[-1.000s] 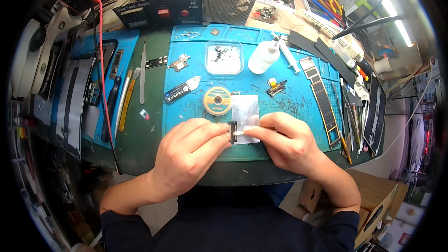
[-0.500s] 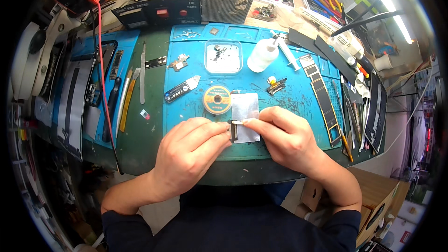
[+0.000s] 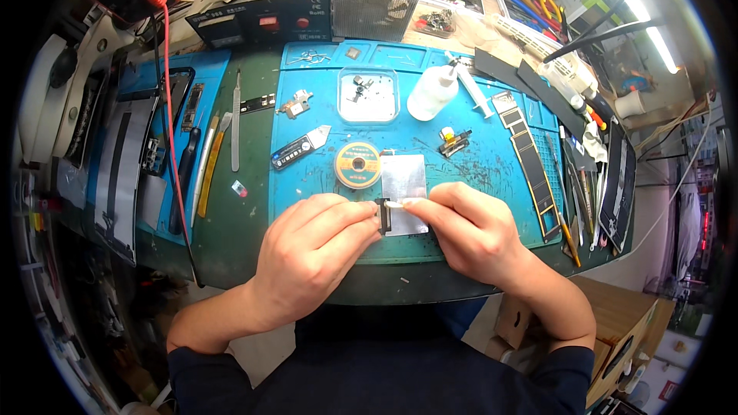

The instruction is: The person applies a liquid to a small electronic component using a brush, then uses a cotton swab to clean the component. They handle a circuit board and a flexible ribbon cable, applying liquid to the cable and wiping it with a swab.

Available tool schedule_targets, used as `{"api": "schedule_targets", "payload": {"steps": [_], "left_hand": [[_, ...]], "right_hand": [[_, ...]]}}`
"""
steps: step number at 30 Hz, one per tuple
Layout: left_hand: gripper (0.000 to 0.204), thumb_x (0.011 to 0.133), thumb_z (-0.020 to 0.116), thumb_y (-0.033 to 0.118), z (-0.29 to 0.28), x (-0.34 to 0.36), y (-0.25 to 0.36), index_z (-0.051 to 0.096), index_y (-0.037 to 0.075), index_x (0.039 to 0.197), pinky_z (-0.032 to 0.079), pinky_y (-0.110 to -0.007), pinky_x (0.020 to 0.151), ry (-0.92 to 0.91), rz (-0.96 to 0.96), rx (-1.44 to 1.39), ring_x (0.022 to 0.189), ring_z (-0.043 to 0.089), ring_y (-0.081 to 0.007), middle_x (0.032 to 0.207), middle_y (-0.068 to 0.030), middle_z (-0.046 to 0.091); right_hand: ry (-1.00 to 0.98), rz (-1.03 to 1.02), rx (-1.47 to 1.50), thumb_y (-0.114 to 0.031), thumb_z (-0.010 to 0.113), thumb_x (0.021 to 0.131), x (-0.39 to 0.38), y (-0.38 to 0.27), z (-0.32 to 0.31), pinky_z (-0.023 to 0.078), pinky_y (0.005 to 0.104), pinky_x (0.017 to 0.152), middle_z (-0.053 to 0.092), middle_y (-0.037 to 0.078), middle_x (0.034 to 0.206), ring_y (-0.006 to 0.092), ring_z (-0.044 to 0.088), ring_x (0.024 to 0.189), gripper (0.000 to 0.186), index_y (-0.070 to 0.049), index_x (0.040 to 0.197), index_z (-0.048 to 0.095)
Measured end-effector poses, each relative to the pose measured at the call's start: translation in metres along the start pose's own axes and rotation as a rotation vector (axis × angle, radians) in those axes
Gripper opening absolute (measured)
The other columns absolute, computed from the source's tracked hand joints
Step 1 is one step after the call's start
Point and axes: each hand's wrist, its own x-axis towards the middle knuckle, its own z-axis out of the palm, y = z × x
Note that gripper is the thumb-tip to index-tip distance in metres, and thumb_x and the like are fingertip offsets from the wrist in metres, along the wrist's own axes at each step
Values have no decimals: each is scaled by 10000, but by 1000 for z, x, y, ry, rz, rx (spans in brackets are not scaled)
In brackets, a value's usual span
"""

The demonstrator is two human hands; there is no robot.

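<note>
My left hand (image 3: 311, 253) pinches a small black electronic part (image 3: 386, 220) upright between thumb and fingers. Across from it, my right hand (image 3: 478, 232) is closed on a cotton swab (image 3: 393, 204), whose white tip meets the upper part of the black piece. Both hands work over a thin silver plate (image 3: 403, 173) on the blue mat (image 3: 307, 200). Just beyond the left fingers lies a round orange spool (image 3: 367, 180). Most of the swab's stick is hidden by the right fingers.
Farther back are a square clear dish (image 3: 369, 111) with tiny parts, a white bottle (image 3: 433, 94) and a syringe (image 3: 475, 91). A blue-handled blade (image 3: 298, 147) lies left of the spool. A long dark strip (image 3: 530, 161) lies at the right. A red cable (image 3: 169, 123) hangs at the left.
The swab's tip and my right hand have shifted very slightly down and to the right. My left hand keeps its hold on the black part.
</note>
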Motion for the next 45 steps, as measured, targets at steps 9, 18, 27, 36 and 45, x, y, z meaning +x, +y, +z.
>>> {"api": "schedule_targets", "payload": {"steps": [9,18,27,36,45], "left_hand": [[292,791,918,-1,1,0,0,810,-12,1063,620,-410,819,5,-2,0,972,768,-311,1127,-125,817],[283,801,916,7,-1,0,1,810,-10,1062,617,-405,817,-3,-8,-2,972,767,-305,1128,-120,818],[284,800,915,2,1,0,0,809,-6,1063,617,-409,810,7,-8,-6,968,766,-310,1128,-120,816],[288,800,915,-1,1,-1,0,807,-8,1067,619,-410,811,3,0,-3,968,766,-314,1128,-125,814],[285,796,916,1,2,-1,0,809,-2,1060,618,-413,814,9,2,9,968,764,-312,1127,-121,814]], "right_hand": [[-19,-6,-36,38,756,804,0,1,-2,625,387,709,718,122,1053,284,763,870,413,21,1215,791],[-50,-13,-18,33,765,806,0,-1,-2,606,386,690,696,109,1014,276,742,812,392,12,1196,793],[-52,-17,-19,36,772,784,-1,2,-3,610,384,687,701,107,1027,275,748,822,419,5,1201,796],[-30,5,-61,29,768,779,3,0,-1,604,391,684,689,100,1023,275,738,823,431,4,1209,796],[63,-42,-74,24,757,786,-2,-1,-4,605,392,682,701,121,1029,285,742,829,395,27,1179,799]]}}
